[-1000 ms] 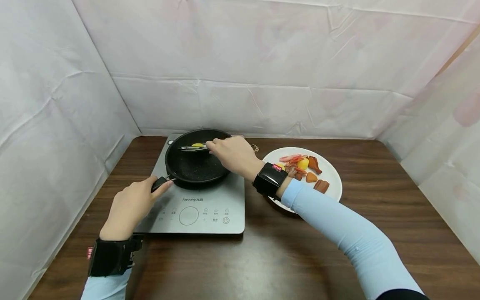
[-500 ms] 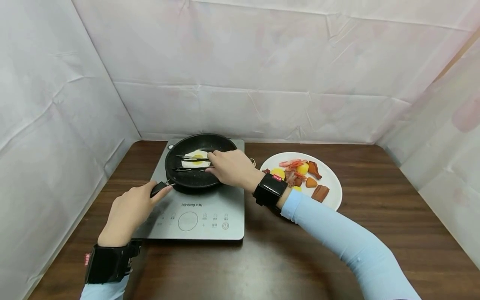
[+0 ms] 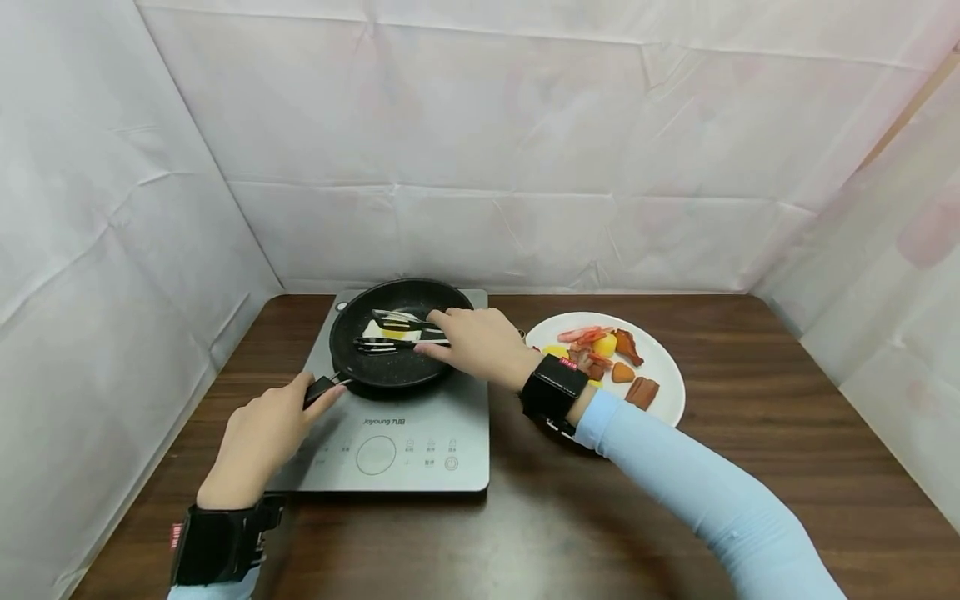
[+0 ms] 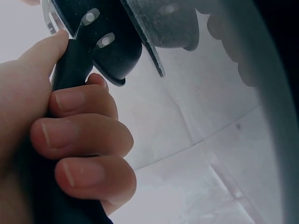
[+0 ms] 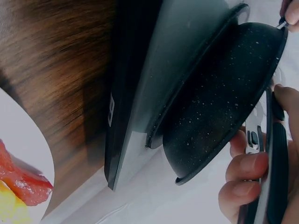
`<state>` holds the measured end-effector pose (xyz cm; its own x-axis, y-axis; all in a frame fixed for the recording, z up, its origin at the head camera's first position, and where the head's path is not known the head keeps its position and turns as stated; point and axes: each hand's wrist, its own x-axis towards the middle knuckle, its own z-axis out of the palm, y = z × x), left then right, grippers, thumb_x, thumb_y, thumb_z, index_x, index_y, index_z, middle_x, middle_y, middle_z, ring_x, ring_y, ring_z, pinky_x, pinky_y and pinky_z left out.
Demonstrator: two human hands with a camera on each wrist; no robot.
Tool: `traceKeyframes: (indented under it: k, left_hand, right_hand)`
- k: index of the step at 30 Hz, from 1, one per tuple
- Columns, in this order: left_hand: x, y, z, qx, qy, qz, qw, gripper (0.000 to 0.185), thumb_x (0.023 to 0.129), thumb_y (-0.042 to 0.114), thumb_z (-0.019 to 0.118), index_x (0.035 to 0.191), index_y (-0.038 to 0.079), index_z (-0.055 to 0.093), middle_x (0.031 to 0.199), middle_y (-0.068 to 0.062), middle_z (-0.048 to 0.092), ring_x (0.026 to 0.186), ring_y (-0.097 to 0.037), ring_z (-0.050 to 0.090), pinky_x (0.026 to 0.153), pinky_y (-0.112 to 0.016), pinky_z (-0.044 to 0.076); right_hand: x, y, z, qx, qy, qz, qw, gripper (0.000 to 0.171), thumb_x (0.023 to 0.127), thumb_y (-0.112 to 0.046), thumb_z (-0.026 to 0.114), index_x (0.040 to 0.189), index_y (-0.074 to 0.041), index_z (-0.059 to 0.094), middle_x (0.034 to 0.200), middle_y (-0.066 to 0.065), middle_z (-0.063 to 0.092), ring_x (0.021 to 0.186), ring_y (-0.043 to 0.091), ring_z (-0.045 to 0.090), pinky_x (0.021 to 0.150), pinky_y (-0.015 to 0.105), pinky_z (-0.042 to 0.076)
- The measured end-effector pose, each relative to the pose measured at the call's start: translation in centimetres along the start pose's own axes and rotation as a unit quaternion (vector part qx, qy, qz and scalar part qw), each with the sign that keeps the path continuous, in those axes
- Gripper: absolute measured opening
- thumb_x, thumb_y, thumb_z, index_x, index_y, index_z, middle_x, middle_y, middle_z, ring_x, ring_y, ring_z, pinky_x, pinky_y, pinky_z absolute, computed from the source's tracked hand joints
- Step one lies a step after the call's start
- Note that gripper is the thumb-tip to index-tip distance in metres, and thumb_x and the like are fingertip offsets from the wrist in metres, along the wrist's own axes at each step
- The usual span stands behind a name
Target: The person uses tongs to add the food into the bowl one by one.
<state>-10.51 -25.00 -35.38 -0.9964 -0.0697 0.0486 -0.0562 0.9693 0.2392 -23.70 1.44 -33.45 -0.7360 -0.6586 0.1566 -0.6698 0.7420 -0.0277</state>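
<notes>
My left hand (image 3: 258, 433) grips the black handle (image 4: 70, 70) of a speckled black frying pan (image 3: 390, 371), fingers curled around it in the left wrist view. The pan is on a silver induction cooktop (image 3: 420, 417). My right hand (image 3: 483, 343) holds kitchen tongs (image 5: 279, 172) with black grips, reaching into the pan from the right. Their two arms stand apart, one farther back and one nearer me. A fried egg (image 3: 372, 330) with a yellow yolk lies in the pan, partly covered by the tongs' heads.
Right of the cooktop, a white plate (image 3: 671, 375) bears shrimp-like pink pieces, yellow and orange pieces, a drumstick and brown meat slices. My right forearm passes over its near edge. White sheeting (image 3: 480, 233) walls the back and sides of the wooden table (image 3: 600, 517).
The tongs were closed together, then spread apart, and the egg came into view flat in the pan. My right hand has shifted slightly right. The left hand keeps its grip.
</notes>
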Motion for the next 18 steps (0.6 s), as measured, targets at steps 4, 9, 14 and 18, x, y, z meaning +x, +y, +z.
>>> traceKeyframes:
  k: [4,9,14,18]
  left_hand:
    - [0.2,-0.1,0.1,-0.001,0.013,0.009,0.9999,0.053,0.104,0.061,0.045,0.091,0.010,0.048,0.057,-0.001,0.040,0.047,-0.020,0.044,0.044,-0.033,0.029]
    - [0.6,0.0,0.1,0.004,0.019,0.020,0.9996,0.050,0.104,0.059,0.047,0.092,0.010,0.048,0.057,-0.001,0.040,0.047,-0.020,0.044,0.044,-0.033,0.028]
    - [1.3,0.0,-0.6,0.005,-0.039,0.028,0.9988,0.052,0.104,0.058,0.046,0.095,0.008,0.051,0.062,-0.003,0.048,0.053,-0.020,0.049,0.047,-0.034,0.033]
    - [2.4,-0.1,-1.8,0.001,-0.123,0.032,0.9919,0.061,0.106,0.057,0.042,0.114,-0.003,0.054,0.085,-0.017,0.066,0.073,-0.028,0.065,0.059,-0.044,0.047]
  right_hand:
    - [0.0,0.4,-0.2,-0.002,0.013,-0.002,1.000,0.056,0.100,-0.064,0.050,0.130,-0.019,0.062,0.102,-0.004,0.070,0.084,0.014,0.070,0.062,0.034,0.052]
    - [-0.3,0.7,-0.6,0.006,0.013,-0.004,1.000,0.051,0.101,-0.057,0.054,0.124,-0.012,0.061,0.101,-0.001,0.066,0.079,0.015,0.068,0.060,0.033,0.050]
    - [-0.7,1.1,-1.0,0.016,0.006,0.006,1.000,0.053,0.102,-0.054,0.055,0.129,-0.009,0.060,0.109,0.002,0.067,0.081,0.017,0.068,0.064,0.035,0.053]
    - [-0.9,1.5,-1.2,0.022,0.009,0.018,1.000,0.054,0.101,-0.056,0.055,0.131,-0.011,0.060,0.114,0.002,0.068,0.084,0.018,0.070,0.068,0.036,0.055]
